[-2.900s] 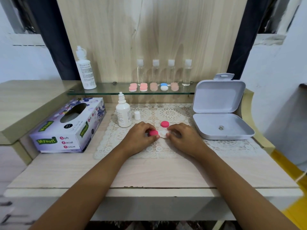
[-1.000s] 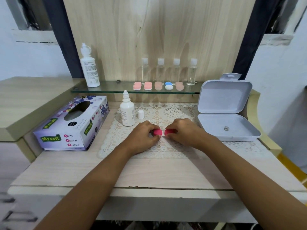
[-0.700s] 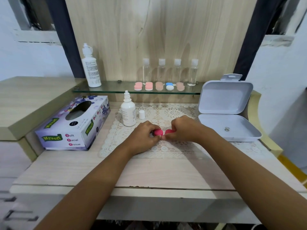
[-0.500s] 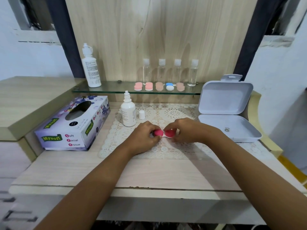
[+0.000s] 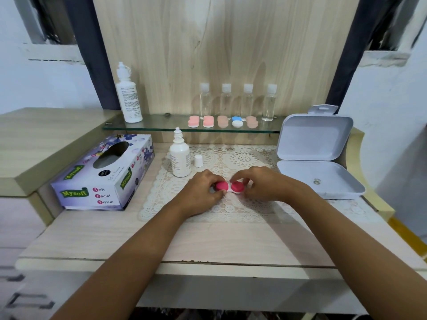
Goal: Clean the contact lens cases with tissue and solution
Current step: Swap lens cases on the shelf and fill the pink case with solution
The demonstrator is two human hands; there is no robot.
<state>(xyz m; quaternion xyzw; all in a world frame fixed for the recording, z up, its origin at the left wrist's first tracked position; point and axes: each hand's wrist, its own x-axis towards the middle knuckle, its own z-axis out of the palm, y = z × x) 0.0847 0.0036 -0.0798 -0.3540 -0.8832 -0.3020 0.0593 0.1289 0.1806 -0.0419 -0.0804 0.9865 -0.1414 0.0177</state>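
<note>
At the middle of a white lace mat (image 5: 242,158), between the two hands: a small white contact lens case with two round pink caps (image 5: 229,188), both caps on. Cannot tell whether resting on the mat or lifted just clear of it. Gripped at the left cap by the curled fingers of the left hand (image 5: 201,190), pinched round the right cap by thumb and fingers of the right hand (image 5: 263,185).

Just behind the left hand, a white plastic dropper bottle (image 5: 179,161) standing uncapped, a little white cap (image 5: 198,160) beside it. Farther left, a purple flowered tissue box (image 5: 104,174). To the right, an open white hinged plastic box (image 5: 318,179).

Above, on a glass shelf (image 5: 161,125), a row of pale pink lens cases (image 5: 193,121), one blue-and-white lens case (image 5: 237,121), four small clear bottles (image 5: 247,100) and a tall white solution bottle (image 5: 128,95).
</note>
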